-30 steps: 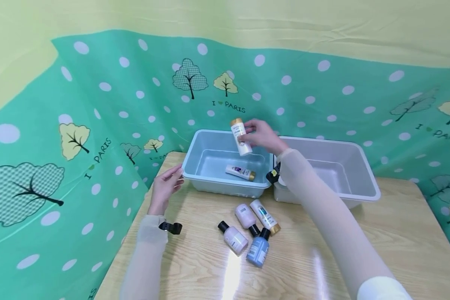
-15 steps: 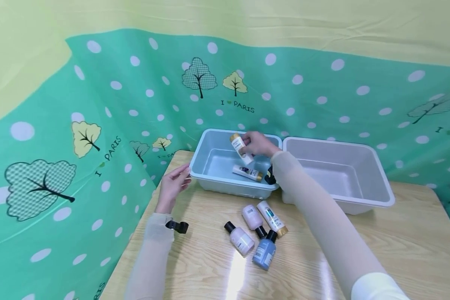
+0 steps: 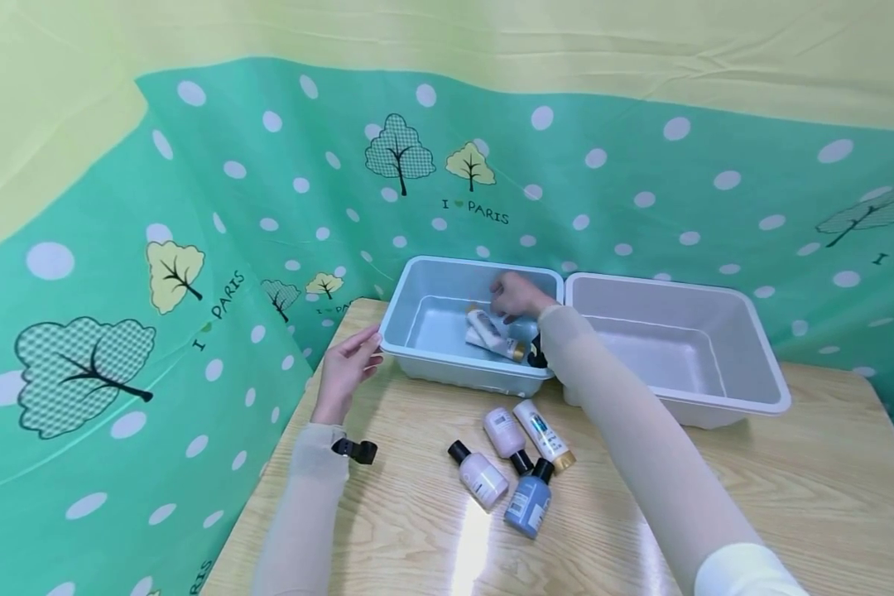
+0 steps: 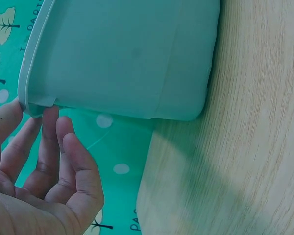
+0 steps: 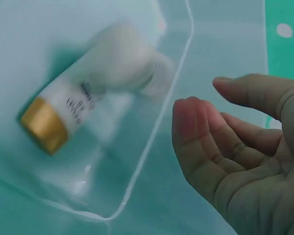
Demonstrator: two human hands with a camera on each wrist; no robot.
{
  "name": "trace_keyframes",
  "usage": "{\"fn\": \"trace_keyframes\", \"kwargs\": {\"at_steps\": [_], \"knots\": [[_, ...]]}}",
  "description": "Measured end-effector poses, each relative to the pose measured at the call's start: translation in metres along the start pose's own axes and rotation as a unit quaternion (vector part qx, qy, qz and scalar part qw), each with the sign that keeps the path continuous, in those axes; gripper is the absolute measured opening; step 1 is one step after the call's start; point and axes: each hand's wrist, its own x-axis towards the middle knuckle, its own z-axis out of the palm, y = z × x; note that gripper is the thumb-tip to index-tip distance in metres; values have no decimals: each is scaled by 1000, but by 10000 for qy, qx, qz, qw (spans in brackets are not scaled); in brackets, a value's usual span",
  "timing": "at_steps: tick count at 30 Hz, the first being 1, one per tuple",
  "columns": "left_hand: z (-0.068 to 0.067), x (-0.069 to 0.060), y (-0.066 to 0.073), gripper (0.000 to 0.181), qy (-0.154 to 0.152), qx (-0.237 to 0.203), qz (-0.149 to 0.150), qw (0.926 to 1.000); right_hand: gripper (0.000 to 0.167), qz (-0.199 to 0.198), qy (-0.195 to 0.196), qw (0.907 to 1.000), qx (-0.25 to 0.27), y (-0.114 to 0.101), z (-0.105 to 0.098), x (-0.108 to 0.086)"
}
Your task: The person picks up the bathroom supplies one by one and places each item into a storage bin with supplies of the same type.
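Observation:
My left hand (image 3: 346, 368) pinches the left front corner of the light blue bin (image 3: 462, 372) between thumb and fingers, seen closely in the left wrist view. Inside that bin, my right hand (image 3: 517, 295) hovers over the right part with its fingers loosely bent and nothing between them. Beside it, a white bottle with a gold cap (image 3: 486, 325) lies across a second white gold-capped bottle (image 3: 518, 353). In the right wrist view, the upper bottle (image 5: 127, 58) is blurred and apart from the fingertips (image 5: 186, 110).
A grey bin (image 3: 715, 401) stands against the blue bin's right side. On the wooden table (image 3: 402, 530) in front lie two pink bottles (image 3: 483, 480), a blue bottle (image 3: 529, 503) and another white gold-capped bottle (image 3: 544, 434). A patterned green cloth (image 3: 268, 207) hangs behind.
My right hand has lowered the white bottle into the blue bin and let it go onto the other one. The left hand keeps its hold on the corner. The head view has shifted slightly.

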Motion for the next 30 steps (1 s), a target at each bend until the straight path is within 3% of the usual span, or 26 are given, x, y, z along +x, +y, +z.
{"fn": "trace_keyframes", "kwargs": {"at_steps": [13,22,30], "knots": [[1,2,-1,49,-53,14,0,10000,48,-315,77,9971,691,-29,-25,-31],[0,3,0,46,-55,26,-57,10000,42,-651,530,9941,685,-46,-33,-78],[-1,3,-3,45,-47,-4,19,10000,45,-1275,784,9867,630,-43,-27,-133]]}}
